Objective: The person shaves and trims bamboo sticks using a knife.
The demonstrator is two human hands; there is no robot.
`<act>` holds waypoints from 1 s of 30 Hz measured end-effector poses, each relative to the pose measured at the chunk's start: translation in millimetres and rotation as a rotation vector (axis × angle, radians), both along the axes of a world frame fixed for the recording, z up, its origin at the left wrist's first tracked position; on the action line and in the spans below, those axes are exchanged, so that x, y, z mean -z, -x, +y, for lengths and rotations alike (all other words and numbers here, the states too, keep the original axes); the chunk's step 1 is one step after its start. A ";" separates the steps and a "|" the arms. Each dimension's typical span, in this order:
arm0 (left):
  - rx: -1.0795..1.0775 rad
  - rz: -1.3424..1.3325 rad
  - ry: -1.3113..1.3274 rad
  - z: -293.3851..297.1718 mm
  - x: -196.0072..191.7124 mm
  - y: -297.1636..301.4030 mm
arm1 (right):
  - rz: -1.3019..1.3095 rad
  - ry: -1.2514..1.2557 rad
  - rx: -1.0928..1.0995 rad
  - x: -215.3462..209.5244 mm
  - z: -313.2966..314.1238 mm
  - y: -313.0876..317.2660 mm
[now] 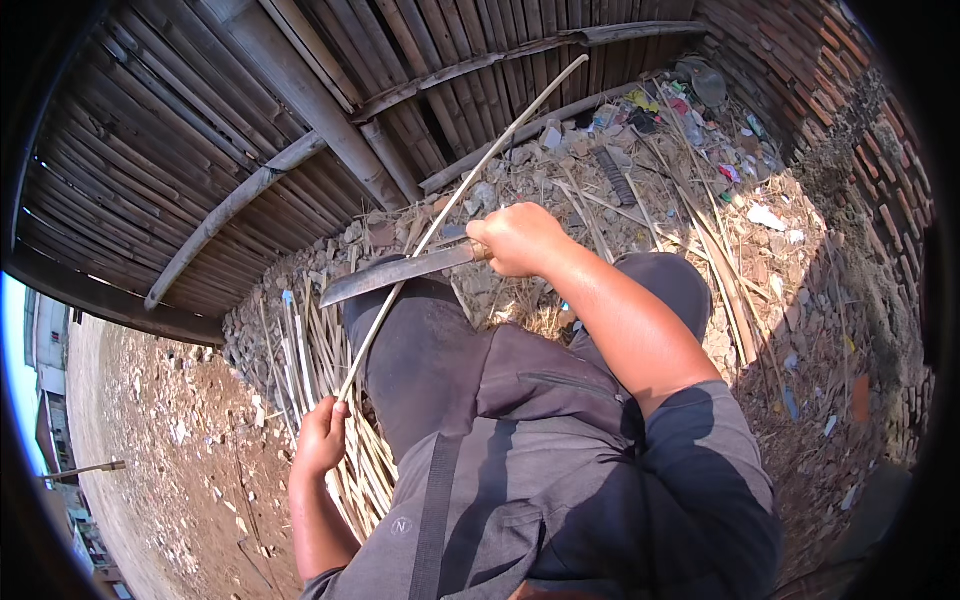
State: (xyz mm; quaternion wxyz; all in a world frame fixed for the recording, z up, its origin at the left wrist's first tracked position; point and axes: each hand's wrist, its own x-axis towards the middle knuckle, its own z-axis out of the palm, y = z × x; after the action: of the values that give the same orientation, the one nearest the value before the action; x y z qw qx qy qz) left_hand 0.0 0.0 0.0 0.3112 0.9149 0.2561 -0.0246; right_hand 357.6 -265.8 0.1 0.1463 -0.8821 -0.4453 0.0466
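Note:
A long, thin bamboo strip [452, 213] runs slantwise from the lower left up toward the far bamboo wall. My left hand [320, 437] is closed round its near end, beside my left thigh. In my right hand [520, 240] is the wooden handle of a machete [390, 279], its broad dark blade pointing left above my left knee. The blade crosses the strip and appears to touch it; whether it cuts into it I cannot tell. Under and beside my left hand lies a pile of split bamboo strips [362, 480].
A bamboo slat wall [200, 150] with thick poles stands ahead and to the left. On the right rises a brick wall [850, 110]. Rubble and litter [640, 130] cover the ground between them, with longer bamboo pieces [725, 270] lying right of my right knee.

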 end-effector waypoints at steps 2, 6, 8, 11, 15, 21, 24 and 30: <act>-0.017 0.036 0.023 11.2 -1.1 14.5 | 0.112 -0.101 0.092 11.8 -3.4 -8.0; -0.041 0.022 0.167 21.2 6.7 -0.6 | 0.312 -0.098 0.481 26.5 -28.0 -73.0; -0.082 0.103 0.301 19.2 -13.2 0.3 | 0.292 -0.078 0.501 24.6 -34.6 -66.9; -0.088 0.074 0.305 13.2 -9.6 0.0 | 0.322 -0.195 0.519 13.4 -36.5 -47.4; -0.075 -0.033 0.307 14.5 11.1 5.3 | 0.179 -0.121 0.272 -20.4 -26.3 -5.9; -0.178 0.043 0.690 48.6 4.9 38.5 | 0.261 -0.101 0.486 12.9 -40.5 -61.5; -0.229 0.078 0.605 44.3 -4.9 45.6 | 0.335 -0.334 0.802 31.4 -63.9 -93.8; -0.121 0.000 0.283 22.0 -2.0 27.6 | 0.213 -0.546 0.684 38.2 -41.7 -75.7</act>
State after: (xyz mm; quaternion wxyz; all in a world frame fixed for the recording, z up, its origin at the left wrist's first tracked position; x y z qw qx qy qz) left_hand -27.6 22.0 2.0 0.4381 0.8447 0.3045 -0.0419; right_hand 433.3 -307.5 -38.1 0.4255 -0.8981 -0.1063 -0.0332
